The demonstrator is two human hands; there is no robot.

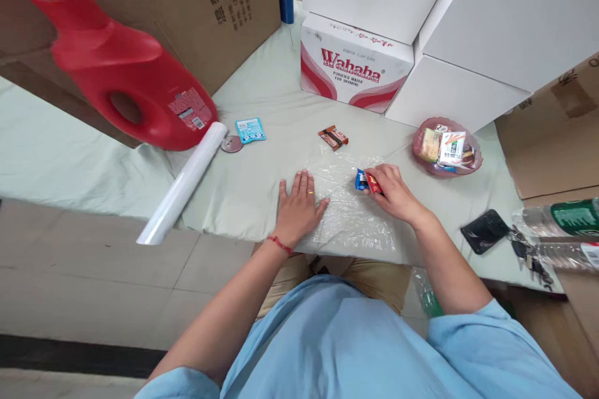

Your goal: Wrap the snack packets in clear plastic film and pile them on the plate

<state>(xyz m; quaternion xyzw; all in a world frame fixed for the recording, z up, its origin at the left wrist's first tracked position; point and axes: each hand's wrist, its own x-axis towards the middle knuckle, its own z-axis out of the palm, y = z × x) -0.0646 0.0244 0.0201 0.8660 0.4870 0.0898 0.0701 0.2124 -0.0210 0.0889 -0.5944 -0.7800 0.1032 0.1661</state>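
Note:
A sheet of clear plastic wrap [339, 212] lies crinkled on the cloth-covered table. My left hand [300, 207] rests flat at its left edge, fingers stretched out. Over the sheet's right part, my right hand [392, 192] is closed on a small red snack packet [373, 183]. A blue snack packet [360, 179] sits against the red one at my fingertips; whether I grip it too I cannot tell. Beyond the sheet's far edge lies an orange-brown snack packet [334, 137]. To the right stands a pink bowl [423, 165] with several packaged snacks in it.
A white roll [183, 184] juts over the table's front edge, beside a red jug [135, 87], a round disc [231, 144] and a light-blue packet [251, 130]. Boxes, including a Wahaha carton [350, 68], line the back. A black pouch [485, 231], keys [526, 252] and bottles [573, 218] lie right.

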